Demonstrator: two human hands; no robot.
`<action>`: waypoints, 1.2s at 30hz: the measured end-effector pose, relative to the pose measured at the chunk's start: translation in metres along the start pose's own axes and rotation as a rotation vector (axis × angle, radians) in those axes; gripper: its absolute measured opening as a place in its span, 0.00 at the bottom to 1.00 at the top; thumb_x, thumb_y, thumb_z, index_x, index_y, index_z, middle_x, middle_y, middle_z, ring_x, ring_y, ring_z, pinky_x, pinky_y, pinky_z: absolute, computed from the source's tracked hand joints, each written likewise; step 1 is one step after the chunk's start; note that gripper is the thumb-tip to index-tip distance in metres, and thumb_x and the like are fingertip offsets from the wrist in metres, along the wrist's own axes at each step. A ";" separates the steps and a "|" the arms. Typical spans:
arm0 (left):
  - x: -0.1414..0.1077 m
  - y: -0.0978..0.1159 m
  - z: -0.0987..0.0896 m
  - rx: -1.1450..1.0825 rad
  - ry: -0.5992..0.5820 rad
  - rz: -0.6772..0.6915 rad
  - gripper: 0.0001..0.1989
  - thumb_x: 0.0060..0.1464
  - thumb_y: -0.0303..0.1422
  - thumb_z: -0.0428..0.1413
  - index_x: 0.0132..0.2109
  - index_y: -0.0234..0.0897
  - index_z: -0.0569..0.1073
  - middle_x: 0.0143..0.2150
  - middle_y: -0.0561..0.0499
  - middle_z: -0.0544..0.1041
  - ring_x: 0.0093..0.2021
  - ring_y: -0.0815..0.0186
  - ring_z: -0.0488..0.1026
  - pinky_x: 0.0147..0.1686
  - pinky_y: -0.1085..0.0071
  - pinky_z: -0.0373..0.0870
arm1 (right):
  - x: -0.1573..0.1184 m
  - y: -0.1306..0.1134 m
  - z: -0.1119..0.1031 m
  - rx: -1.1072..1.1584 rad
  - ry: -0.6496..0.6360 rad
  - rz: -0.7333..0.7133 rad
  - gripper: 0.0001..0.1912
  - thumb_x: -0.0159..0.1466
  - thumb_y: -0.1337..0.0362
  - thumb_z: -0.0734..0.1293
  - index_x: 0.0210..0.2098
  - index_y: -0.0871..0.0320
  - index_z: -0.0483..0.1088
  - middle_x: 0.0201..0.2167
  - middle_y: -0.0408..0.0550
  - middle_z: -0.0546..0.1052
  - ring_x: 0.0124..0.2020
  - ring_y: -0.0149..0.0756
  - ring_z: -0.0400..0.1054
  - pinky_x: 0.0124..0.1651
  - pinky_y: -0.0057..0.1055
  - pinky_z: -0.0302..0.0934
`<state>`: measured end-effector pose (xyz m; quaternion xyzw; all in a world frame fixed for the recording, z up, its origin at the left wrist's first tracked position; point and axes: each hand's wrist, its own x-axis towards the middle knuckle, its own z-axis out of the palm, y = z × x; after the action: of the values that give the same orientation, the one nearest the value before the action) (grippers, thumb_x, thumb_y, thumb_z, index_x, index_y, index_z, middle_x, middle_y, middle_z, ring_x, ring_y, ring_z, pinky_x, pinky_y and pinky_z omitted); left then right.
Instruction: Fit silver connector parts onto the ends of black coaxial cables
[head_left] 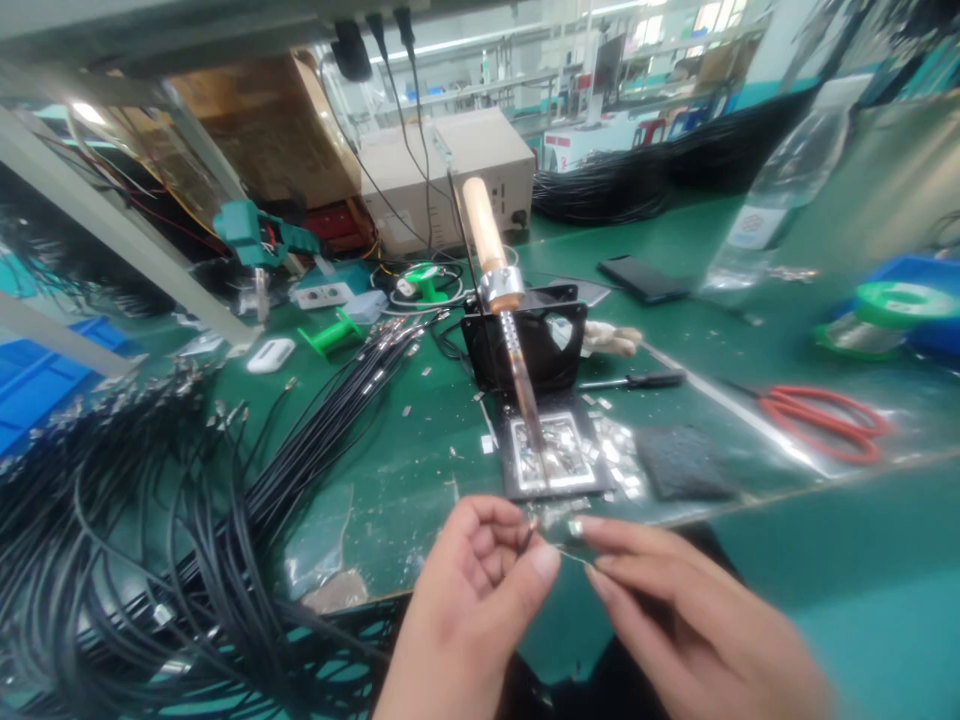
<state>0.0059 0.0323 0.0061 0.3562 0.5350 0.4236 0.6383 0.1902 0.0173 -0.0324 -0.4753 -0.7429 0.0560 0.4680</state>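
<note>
My left hand [487,590] is closed, pinching a short dark cable end [528,536] with a coppery tip between thumb and fingers. Close on its right, my right hand [667,600] has its thumb and fingers closed on a thin silvery wire [574,557], which stretches across to the left thumb. A small shiny metal piece [576,527] shows at the right index fingertip. Just beyond both hands, a soldering iron [517,350] with a wooden handle leans tip-down over a framed tray [594,480] of small metal pieces. Behind the iron stands a black fan [555,335].
Bundled black cables [300,470] cover the left side. A screwdriver [645,381], red-handled scissors [825,415], a dark flat pad [686,462] and a solder spool [874,320] lie rightward. Farther back are a phone [643,278], a plastic bottle [772,200] and a beige machine [465,170].
</note>
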 end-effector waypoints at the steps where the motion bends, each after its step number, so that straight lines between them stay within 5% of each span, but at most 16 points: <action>1: 0.000 0.000 -0.001 -0.004 -0.013 -0.010 0.17 0.59 0.42 0.69 0.46 0.37 0.74 0.38 0.53 0.77 0.32 0.71 0.69 0.31 0.76 0.64 | -0.001 0.001 -0.001 -0.005 0.007 0.013 0.06 0.70 0.65 0.69 0.38 0.56 0.79 0.47 0.40 0.83 0.46 0.18 0.81 0.58 0.07 0.70; 4: 0.000 0.001 -0.004 0.011 -0.054 -0.033 0.18 0.62 0.47 0.65 0.40 0.36 0.74 0.32 0.54 0.74 0.25 0.74 0.61 0.25 0.75 0.54 | -0.002 0.003 -0.002 -0.012 0.018 0.028 0.06 0.70 0.65 0.69 0.38 0.56 0.79 0.48 0.40 0.83 0.45 0.19 0.81 0.58 0.08 0.70; 10: -0.001 0.009 0.001 -0.019 -0.040 -0.083 0.18 0.57 0.45 0.69 0.38 0.36 0.75 0.21 0.60 0.64 0.23 0.73 0.56 0.25 0.74 0.51 | 0.000 -0.003 -0.001 0.000 0.014 0.010 0.06 0.69 0.67 0.69 0.35 0.56 0.77 0.47 0.40 0.83 0.45 0.19 0.81 0.57 0.10 0.71; 22: 0.005 0.017 -0.002 -0.122 -0.083 -0.145 0.16 0.48 0.39 0.74 0.32 0.32 0.78 0.24 0.56 0.69 0.22 0.77 0.54 0.23 0.74 0.47 | -0.001 0.001 -0.004 0.077 -0.049 -0.028 0.04 0.66 0.71 0.70 0.36 0.57 0.74 0.50 0.43 0.83 0.47 0.22 0.82 0.53 0.11 0.74; 28: 0.009 0.019 0.000 -0.145 -0.081 -0.136 0.16 0.48 0.37 0.74 0.30 0.32 0.76 0.33 0.52 0.77 0.21 0.80 0.56 0.22 0.75 0.47 | 0.005 0.003 0.000 0.091 -0.032 -0.068 0.05 0.65 0.73 0.71 0.36 0.57 0.74 0.49 0.42 0.83 0.48 0.21 0.81 0.58 0.11 0.73; 36: 0.014 0.019 0.003 -0.109 -0.072 -0.109 0.16 0.49 0.37 0.73 0.30 0.32 0.76 0.26 0.55 0.72 0.21 0.78 0.55 0.22 0.76 0.48 | 0.007 0.002 0.002 0.098 -0.008 -0.035 0.05 0.66 0.73 0.70 0.36 0.58 0.73 0.48 0.43 0.83 0.47 0.23 0.82 0.57 0.14 0.74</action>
<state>0.0069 0.0525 0.0190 0.3064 0.5065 0.4036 0.6976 0.1900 0.0242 -0.0304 -0.4385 -0.7494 0.0860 0.4885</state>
